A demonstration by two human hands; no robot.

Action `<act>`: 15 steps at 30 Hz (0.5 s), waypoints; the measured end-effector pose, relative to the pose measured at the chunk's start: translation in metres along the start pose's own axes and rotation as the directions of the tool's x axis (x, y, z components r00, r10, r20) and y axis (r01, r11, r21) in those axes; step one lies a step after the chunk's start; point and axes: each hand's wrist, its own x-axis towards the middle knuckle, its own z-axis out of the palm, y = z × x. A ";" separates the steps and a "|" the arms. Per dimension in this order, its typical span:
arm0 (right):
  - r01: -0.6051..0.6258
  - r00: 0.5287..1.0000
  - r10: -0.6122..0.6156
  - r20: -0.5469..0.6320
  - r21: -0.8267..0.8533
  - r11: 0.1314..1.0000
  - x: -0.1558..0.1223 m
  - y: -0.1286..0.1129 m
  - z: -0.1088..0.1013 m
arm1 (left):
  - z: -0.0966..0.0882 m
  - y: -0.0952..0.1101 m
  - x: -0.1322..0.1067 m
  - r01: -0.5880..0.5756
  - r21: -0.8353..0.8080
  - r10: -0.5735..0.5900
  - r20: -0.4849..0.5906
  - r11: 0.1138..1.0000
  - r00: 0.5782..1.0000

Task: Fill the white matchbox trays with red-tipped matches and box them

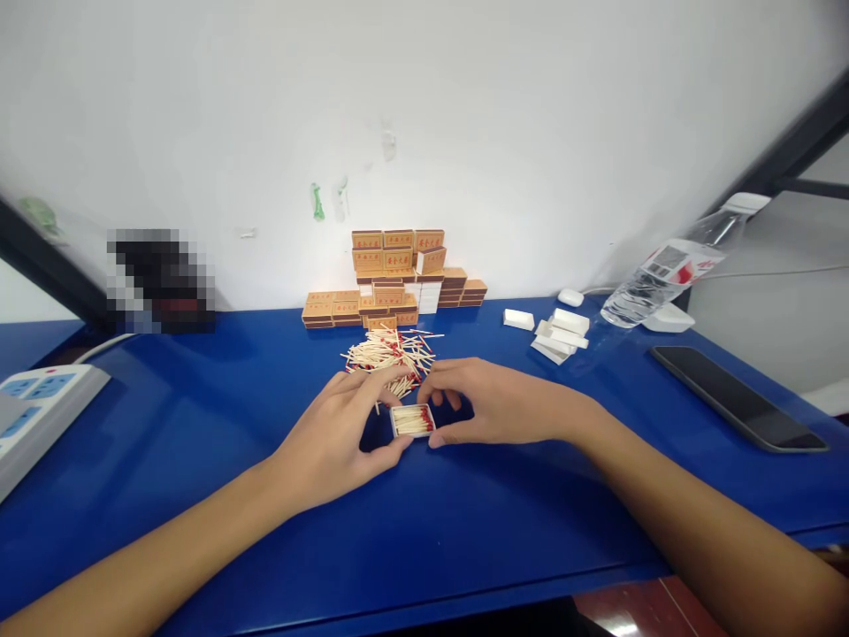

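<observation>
A small white matchbox tray [412, 421] filled with red-tipped matches lies low over the blue table in front of me. My left hand [338, 425] has its thumb at the tray's near left corner, fingers curving round its far side. From the other end, my right hand [487, 402] grips the tray between thumb and bent fingers. Just beyond my fingertips spreads a heap of loose matches [385, 350], partly hidden by the left hand. Stacked matchboxes [398, 258], brown and orange, stand behind the heap against the wall.
Several white empty trays [561, 334] lie on the blue table [371, 548] to the right. A clear water bottle [663, 265] leans behind them, beside a white charger [669, 318]. A black phone [736, 398] lies at far right. A power strip [46, 407] occupies the left.
</observation>
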 end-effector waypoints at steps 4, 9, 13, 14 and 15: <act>-0.179 0.950 0.196 -0.243 0.093 0.979 0.010 0.041 -0.037 | 0.001 -0.004 -0.001 -0.004 -0.020 0.005 0.038 1.000 0.999; -0.426 0.624 0.501 -0.600 0.276 0.861 0.047 0.099 -0.082 | 0.004 -0.009 -0.003 -0.005 -0.052 0.009 0.085 0.999 0.996; -0.500 0.518 0.663 -0.540 0.438 0.747 0.077 0.115 -0.085 | 0.003 -0.012 -0.002 -0.091 -0.038 0.093 0.045 0.995 0.995; -0.506 0.497 0.689 -0.528 0.468 0.724 0.082 0.116 -0.084 | 0.002 -0.013 -0.002 -0.109 -0.027 0.110 0.028 0.994 0.994; -0.505 0.482 0.705 -0.520 0.493 0.709 0.085 0.116 -0.084 | 0.001 -0.013 -0.002 -0.122 -0.013 0.122 0.012 0.992 0.992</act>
